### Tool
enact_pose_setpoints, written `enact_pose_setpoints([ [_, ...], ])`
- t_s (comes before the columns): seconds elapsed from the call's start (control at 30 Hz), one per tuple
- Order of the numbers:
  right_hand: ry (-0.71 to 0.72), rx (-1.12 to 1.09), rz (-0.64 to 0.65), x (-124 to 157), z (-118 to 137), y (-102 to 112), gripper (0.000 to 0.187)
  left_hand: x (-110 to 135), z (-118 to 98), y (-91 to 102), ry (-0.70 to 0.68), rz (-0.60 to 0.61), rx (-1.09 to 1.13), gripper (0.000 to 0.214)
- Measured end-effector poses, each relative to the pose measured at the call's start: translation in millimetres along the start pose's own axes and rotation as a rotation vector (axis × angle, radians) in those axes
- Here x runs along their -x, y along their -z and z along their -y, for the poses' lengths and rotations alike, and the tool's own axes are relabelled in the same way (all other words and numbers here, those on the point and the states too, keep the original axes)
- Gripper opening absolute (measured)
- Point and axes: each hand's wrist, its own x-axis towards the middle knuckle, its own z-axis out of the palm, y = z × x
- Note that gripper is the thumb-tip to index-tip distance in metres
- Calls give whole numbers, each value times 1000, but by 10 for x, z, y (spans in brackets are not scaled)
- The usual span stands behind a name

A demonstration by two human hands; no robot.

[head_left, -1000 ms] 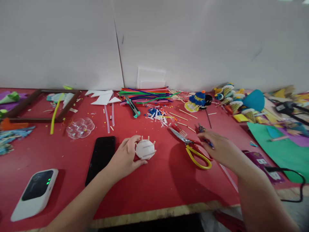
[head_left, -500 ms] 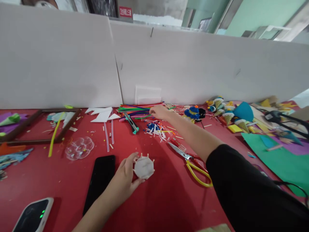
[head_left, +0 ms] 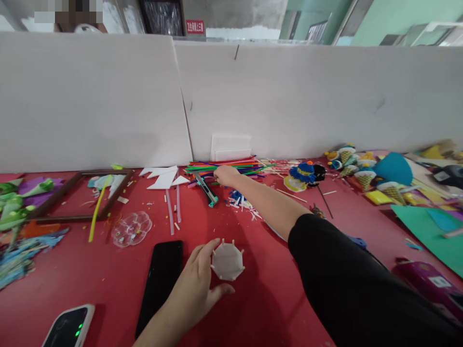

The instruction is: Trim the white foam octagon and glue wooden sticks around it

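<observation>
My left hand [head_left: 197,289] grips a small white octagonal piece [head_left: 227,260] with short sticks poking from its rim, resting on the red table [head_left: 253,308]. My right arm, in a black sleeve, stretches far across the table. My right hand [head_left: 224,174] is closed on the pile of coloured straws [head_left: 224,166] at the foot of the white partition; which straw it pinches I cannot make out. A teal-and-black utility knife [head_left: 207,190] lies just left of that hand. Cut straw bits [head_left: 240,200] are scattered under my forearm.
A black phone [head_left: 161,277] lies left of my left hand, a white device with green lights [head_left: 68,327] at the front left. A clear flower-shaped tray [head_left: 130,228], white foam triangles [head_left: 162,177], a brown frame [head_left: 77,197], green paper [head_left: 427,231] and small cone crafts [head_left: 356,166] surround them.
My right hand shifted slightly left along the straw pile and closed on it. The view moved closer, and my sleeve now hides the scissors. My left hand keeps its hold on the white piece.
</observation>
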Motion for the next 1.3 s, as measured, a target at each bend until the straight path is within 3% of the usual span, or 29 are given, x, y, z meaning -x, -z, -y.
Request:
enact_pose_setpoints([
  [0.2, -58, -82, -82, 33, -27, 60, 37, 7, 19, 9, 20, -12, 17, 104],
  [0.47, -104, -316, -312, 147, -129, 249, 36, -14, 15, 37, -31, -68, 18, 115],
  [0.67, -73, -599, -619, 251, -325, 807, 30, -23, 5, 91, -128, -74, 17, 129],
  [0.73, -10, -695, -734, 319, -369, 1047, 18, -26, 13, 93, -143, -84, 7, 126],
  [0.8, 62, -778, -827, 410, -389, 1262, 19, -28, 25, 82, -160, -108, -13, 121],
  [0.93, 158, -907, -918, 644, -352, 1540, 13, -36, 63, 43, -185, -144, -39, 113],
  [1.03, 177, -974, -941, 855, -240, 1643, 16, -46, 89, 30, -184, -148, -58, 110],
  [1.13, 101, -870, -870, 1117, -60, 1657, 18, -54, 95, 35, -178, -147, -92, 104],
  [1.23, -13, -710, -614, 1427, 149, 1453, 15, -59, 77, 41, -192, -164, -110, 105],
  [1.3, -56, -659, -380, 1631, 286, 1154, 19, -62, 54, 41, -201, -173, -113, 107],
])
